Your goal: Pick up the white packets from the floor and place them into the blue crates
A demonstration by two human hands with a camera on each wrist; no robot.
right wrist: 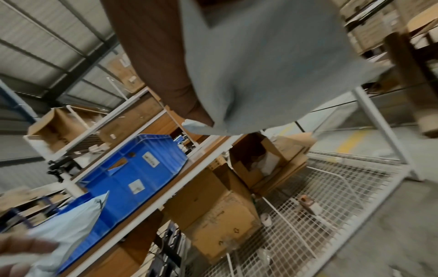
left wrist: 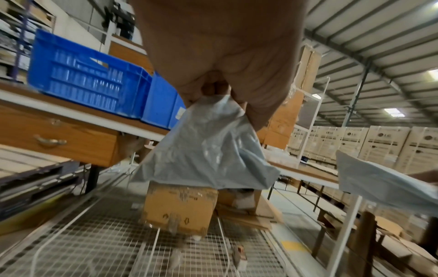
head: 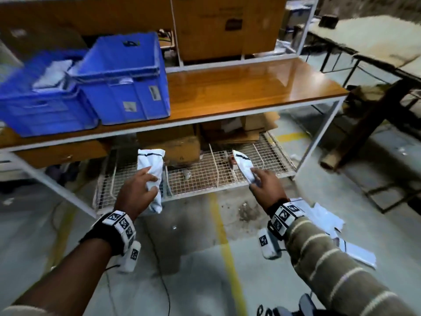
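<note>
My left hand (head: 141, 188) grips a white packet (head: 153, 176) that stands upright in front of the wire shelf; the same packet (left wrist: 208, 150) hangs below the palm in the left wrist view. My right hand (head: 262, 182) pinches a second white packet (head: 243, 164) by its lower end; this packet (right wrist: 260, 65) fills the top of the right wrist view. Two blue crates stand on the wooden table at the left: the nearer, taller crate (head: 127, 87) and a lower crate (head: 38, 106) holding white packets. More white packets (head: 328, 220) lie on the floor at the right.
The wooden table (head: 250, 87) has a white metal frame, and a wire mesh shelf (head: 205, 176) below it carries cardboard boxes (head: 182, 147). Big cardboard cartons (head: 227, 26) stand behind. Another bench (head: 376, 42) is at the right. A yellow line (head: 225, 242) runs along the concrete floor.
</note>
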